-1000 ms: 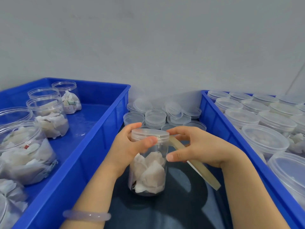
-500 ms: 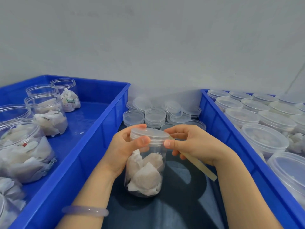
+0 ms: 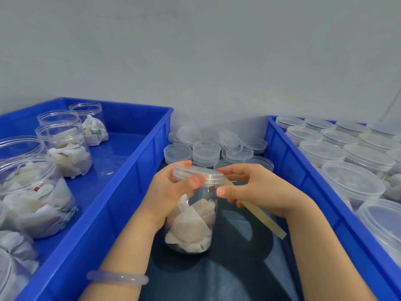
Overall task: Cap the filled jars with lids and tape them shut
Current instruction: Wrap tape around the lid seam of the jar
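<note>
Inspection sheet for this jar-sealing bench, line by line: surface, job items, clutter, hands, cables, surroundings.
Surface: dark bench top between the blue left bin and the blue right bin.
Job's things: filled jar resting on the bench top, lid on; tan tape strip running from the lid's edge; loose lids piled behind; open filled jars in the left bin; capped jars in the right bin.
Clutter: nothing seen.
Grippers: left hand grips the filled jar near the lid; right hand pinches the tape strip at the lid's rim.
Cables: thin line on the wall, far right; cannot tell whether it is a cable.
Surroundings: plain grey wall; bracelet on the left wrist.
</note>
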{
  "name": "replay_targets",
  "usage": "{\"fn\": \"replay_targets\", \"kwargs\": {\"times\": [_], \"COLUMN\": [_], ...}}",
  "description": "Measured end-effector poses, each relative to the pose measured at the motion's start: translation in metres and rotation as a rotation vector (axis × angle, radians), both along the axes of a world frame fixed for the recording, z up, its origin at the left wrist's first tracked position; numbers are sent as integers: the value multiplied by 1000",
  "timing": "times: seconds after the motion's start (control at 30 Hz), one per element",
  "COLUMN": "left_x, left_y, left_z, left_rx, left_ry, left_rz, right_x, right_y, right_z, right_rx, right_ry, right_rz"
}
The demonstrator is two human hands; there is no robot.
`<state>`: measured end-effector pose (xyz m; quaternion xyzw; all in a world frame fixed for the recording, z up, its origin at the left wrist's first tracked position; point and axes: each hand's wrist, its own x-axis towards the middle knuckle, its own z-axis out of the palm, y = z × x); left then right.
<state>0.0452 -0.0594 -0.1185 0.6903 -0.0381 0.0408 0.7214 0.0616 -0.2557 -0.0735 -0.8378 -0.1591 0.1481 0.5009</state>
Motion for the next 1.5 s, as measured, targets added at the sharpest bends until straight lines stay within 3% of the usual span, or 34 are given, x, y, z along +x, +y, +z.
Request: {"fn": "replay_targets", "kwargs": {"times": [0.33, 0.53, 0.7, 0.93, 1.1, 1.23, 1.43, 1.5], "left_x": [0, -3, -6, -8, -10, -13, -16, -14], "left_y": [2, 2, 4, -4, 5, 15, -12, -17], "left_z": [1, -2, 0, 1, 4, 13, 44, 50], "left_rx": [-89, -92, -15, 137, 166, 399, 1003, 1092], "left_ry": [23, 3, -55, -195, -320, -316, -242, -241], "left_rz": [-1, -46, -131, 20, -40, -115, 86, 95], "right_x": [-3, 1, 0, 3, 1, 1, -3, -4], "right_y": [-2, 4, -1, -1, -8, 0, 0, -2], "right_z": [3, -3, -4, -6, -4, -3, 4, 5], "right_rx": [26, 22, 12, 102, 66, -92, -155, -134], "right_ry": [2, 44, 51, 6, 15, -94, -153, -159], "right_rz": [109, 28, 39, -40, 35, -42, -10, -15]}}
